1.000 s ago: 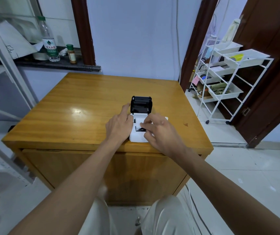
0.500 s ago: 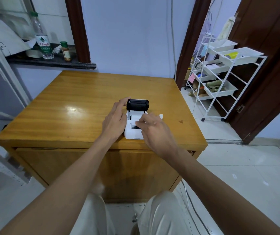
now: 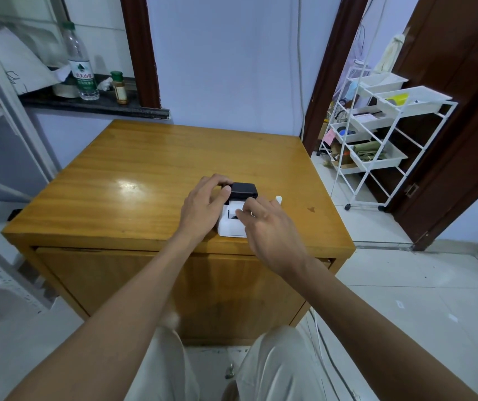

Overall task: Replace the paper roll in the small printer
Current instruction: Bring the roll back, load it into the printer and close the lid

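Sitting near the front edge of the glossy, honey-coloured wooden tabletop (image 3: 133, 169), the small printer (image 3: 230, 227) is a compact white plastic box with rounded corners and a matte black lid (image 3: 243, 190) hinged at its far side. The lid stands partly raised, and a dark opening shows in the white body just below it.

The left hand (image 3: 203, 208) lies against the printer's left side, its fingers (image 3: 216, 180) curled onto the left end of the black lid and its thumb pressed at the lid's near corner, so it is gripping the lid. The right hand (image 3: 269, 227) hovers over the printer's right half with its fingers (image 3: 249, 208) bent toward the opening; whether they pinch anything cannot be told, since the hand hides what is beneath.

A small white cylinder end (image 3: 278, 198) pokes up just beyond the right hand, on the tabletop.

The wood grain runs side to side, with a bright patch of reflected light left of the printer and a small dark stain toward the right edge.
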`<state>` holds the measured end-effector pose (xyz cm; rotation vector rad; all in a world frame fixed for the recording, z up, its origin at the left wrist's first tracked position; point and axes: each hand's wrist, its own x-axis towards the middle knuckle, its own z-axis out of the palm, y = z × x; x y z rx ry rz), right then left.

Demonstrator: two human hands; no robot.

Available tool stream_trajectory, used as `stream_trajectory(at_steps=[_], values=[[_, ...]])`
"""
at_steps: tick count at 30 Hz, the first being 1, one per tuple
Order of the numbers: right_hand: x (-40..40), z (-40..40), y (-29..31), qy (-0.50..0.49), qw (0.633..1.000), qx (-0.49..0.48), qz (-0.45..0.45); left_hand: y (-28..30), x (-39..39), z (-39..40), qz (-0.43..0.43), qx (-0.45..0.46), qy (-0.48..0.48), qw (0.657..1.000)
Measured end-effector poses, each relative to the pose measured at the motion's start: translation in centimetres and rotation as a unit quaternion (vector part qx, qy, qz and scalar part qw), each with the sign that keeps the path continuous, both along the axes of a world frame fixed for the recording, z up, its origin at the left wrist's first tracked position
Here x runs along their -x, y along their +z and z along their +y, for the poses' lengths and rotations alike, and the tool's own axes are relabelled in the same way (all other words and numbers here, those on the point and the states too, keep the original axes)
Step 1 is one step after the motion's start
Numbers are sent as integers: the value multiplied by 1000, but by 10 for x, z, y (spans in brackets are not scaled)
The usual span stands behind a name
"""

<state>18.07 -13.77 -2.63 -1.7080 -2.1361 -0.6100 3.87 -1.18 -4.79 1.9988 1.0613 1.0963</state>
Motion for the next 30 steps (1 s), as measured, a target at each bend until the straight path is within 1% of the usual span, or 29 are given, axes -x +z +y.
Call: stream_trajectory(at_steps=[6, 13, 18, 22, 25, 27, 30], values=[[1, 0, 1, -19, 1000, 14, 3, 5, 2, 6, -64, 100, -79, 990], [0, 5, 6, -22, 1000, 23, 3, 16, -3, 13, -47, 190, -97, 976], [7, -2, 2, -39, 998, 19, 54, 11, -8, 10, -101, 196, -86, 972], [10, -3, -1, -44, 996, 28, 71, 11, -9, 7, -134, 198, -86, 967], [10, -4, 2, -48, 996, 35, 73, 13, -9, 7, -136, 212, -84, 964], [10, -2, 5, -48, 995, 41, 82, 15, -11, 7, -122, 224, -86, 963], [9, 4, 8, -44, 994, 44, 92, 12, -14, 5, -130, 217, -73, 965]])
